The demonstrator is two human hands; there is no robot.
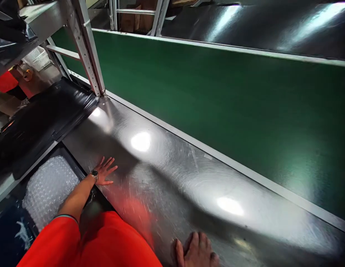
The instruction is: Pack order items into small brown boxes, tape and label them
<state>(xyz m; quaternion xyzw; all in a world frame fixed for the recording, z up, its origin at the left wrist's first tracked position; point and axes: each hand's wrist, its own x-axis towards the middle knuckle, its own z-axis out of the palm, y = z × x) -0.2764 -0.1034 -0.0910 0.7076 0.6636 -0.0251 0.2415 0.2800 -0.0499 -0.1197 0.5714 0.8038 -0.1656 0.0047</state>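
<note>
L hand [104,172] splayed, grip empty, on metal bench [163,207]; R hand [198,253] part-cropped, thumb out, prob. empty; watch dial [94,173] illegible.

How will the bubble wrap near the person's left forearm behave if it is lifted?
The bubble wrap is probably light for its size, as its surface is covered in air bubbles. It would likely give when squeezed, since its film looks thin and translucent. Whether anything is inside, adding weight, I cannot tell.
</note>
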